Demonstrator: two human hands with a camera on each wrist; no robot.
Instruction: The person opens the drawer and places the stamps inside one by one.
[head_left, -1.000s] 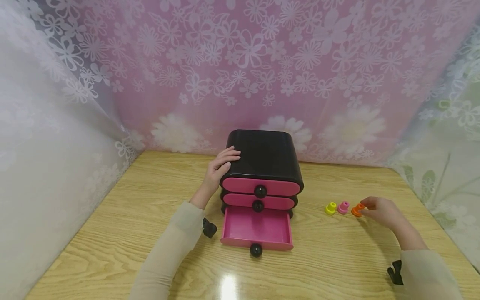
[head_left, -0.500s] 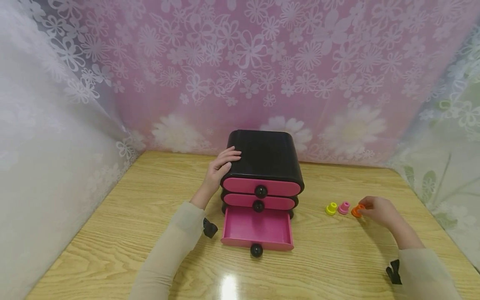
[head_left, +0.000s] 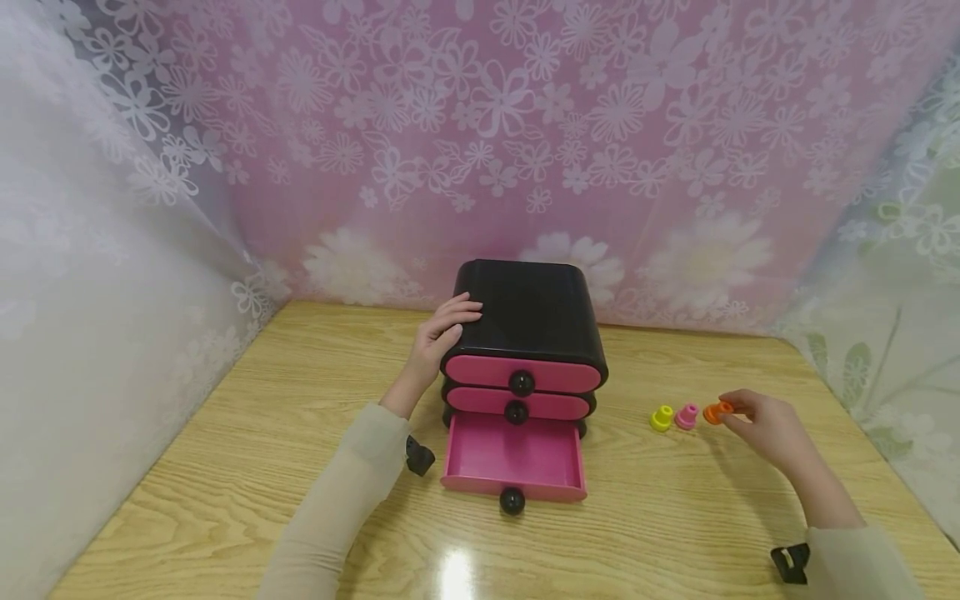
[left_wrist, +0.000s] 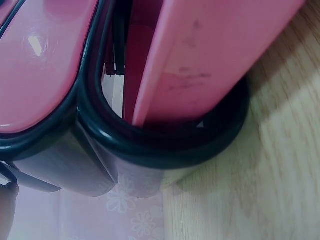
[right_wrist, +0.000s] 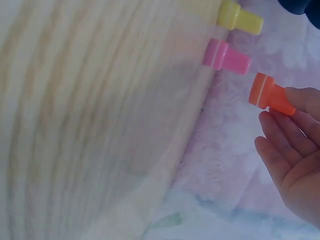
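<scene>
Right hand (head_left: 772, 427) pinches orange peg (head_left: 716, 413) at its narrow end; best kept clear of pink peg (head_left: 686, 417) at 9 o'clock. Left hand (head_left: 438, 330), fingers outstretched, rests on black cabinet (head_left: 534, 307).

The black cabinet (head_left: 528, 304) hides the back of the open drawer (head_left: 516, 454).

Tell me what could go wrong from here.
The right hand pinches the orange piece by its narrow end, so it might slip. The pink piece stands close by and could get knocked over. The bottom drawer juts out, so it might get bumped.
</scene>
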